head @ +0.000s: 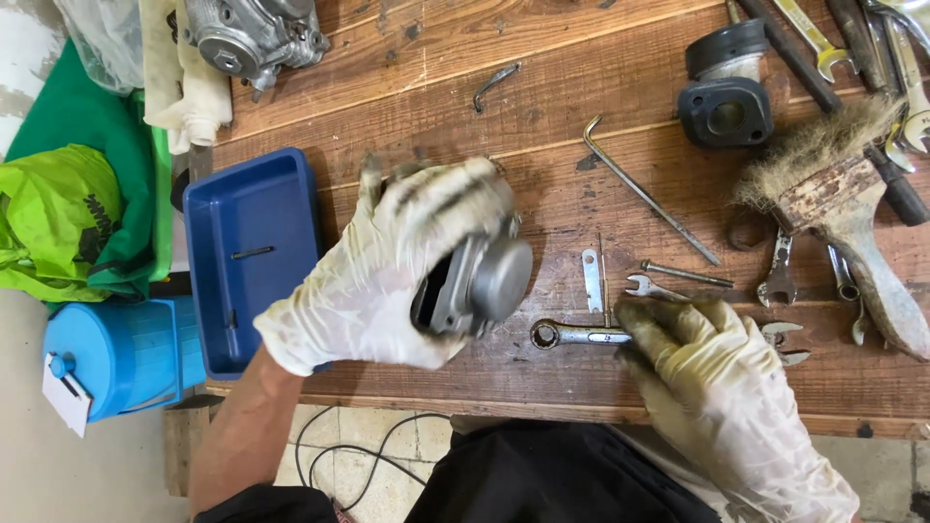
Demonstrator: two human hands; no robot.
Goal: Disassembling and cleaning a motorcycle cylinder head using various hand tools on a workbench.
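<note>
A grey metal part (480, 286) is gripped in the gloved left hand (387, 266) (above the bench (436, 87)). A wrench (581, 335) is pinched by the right hand (722, 387), beside a blue tray (247, 208).

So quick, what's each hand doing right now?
Left hand: closed around a grey metal engine part, lifted off the table.
Right hand: fingers on a wrench lying on the wooden table; grip unclear.
</note>
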